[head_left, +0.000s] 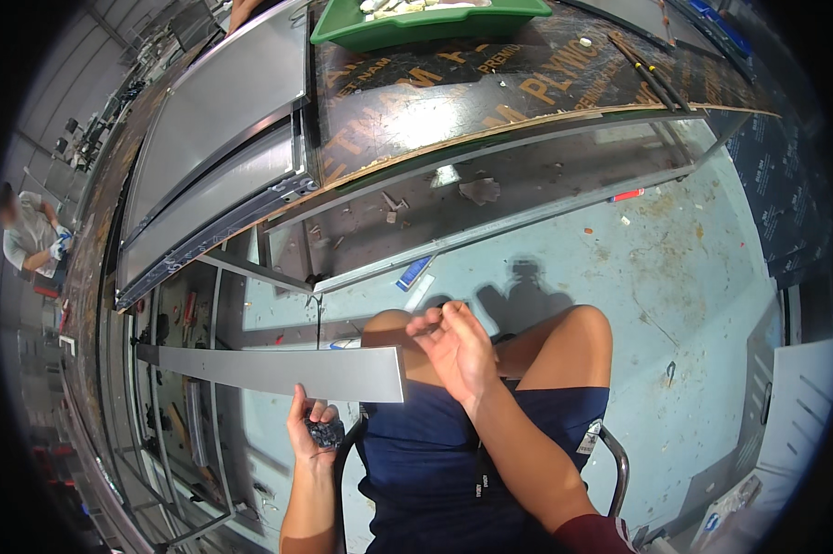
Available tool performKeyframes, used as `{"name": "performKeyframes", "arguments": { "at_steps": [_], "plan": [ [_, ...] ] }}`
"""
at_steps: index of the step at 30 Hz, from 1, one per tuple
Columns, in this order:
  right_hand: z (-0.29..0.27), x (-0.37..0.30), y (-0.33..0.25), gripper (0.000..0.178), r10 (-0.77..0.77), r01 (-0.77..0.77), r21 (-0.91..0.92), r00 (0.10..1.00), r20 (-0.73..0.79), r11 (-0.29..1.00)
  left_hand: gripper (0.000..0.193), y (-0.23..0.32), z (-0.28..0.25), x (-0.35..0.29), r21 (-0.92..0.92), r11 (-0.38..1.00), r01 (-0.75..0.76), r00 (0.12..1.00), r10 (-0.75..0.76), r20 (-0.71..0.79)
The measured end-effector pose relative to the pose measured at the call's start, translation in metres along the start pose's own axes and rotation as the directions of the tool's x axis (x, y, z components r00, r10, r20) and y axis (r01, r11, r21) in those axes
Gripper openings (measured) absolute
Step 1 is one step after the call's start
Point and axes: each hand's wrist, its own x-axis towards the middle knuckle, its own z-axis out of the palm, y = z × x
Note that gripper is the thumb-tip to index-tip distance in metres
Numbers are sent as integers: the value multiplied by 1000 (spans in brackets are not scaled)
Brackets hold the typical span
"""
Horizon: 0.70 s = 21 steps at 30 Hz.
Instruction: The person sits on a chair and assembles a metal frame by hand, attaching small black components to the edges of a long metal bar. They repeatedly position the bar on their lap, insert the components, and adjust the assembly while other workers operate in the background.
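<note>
A long, flat silver-grey metal strip (278,371) stretches from the left to above my lap, its squared end at the right. My left hand (311,434) is below the strip's near edge, closed around a dark, crumpled wad (325,431); its thumb reaches up to the strip's edge. What the wad is made of I cannot make out. My right hand (460,355) is raised just beyond the strip's right end, over my legs. Its fingers are loosely bent and apart, slightly blurred, and nothing shows clearly in them. The strip's far left end is hard to see.
Ahead stands a plywood-topped bench (389,120) with a metal frame, bearing stacked metal panels (222,111), a green tray (416,28) and black-handled pliers (652,78). A blue box (414,272) and scraps lie on the floor. Another person (33,235) works at far left.
</note>
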Motion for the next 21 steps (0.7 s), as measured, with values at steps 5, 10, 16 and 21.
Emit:
{"name": "performKeyframes", "arguments": {
  "at_steps": [5, 10, 16, 21],
  "plan": [
    [12, -4, -21, 5, 83, -55, -248, 991, 103, 967, 30, -3, 5, -11, -155, 984, 92, 996, -92, 9],
    [23, -40, -16, 16, 131, 140, -939, 973, 189, 313, 30, 2, 9, -23, -175, 980, 92, 995, -86, 40],
    [42, -55, -16, 15, 288, 36, -916, 944, 163, 399, 41, 8, 3, -45, -139, 989, 54, 988, -33, 150],
    [63, -77, -14, 12, 258, 88, -914, 944, 203, 396, 48, 11, -4, -65, -175, 985, 4, 992, 18, 125]
  ]
}}
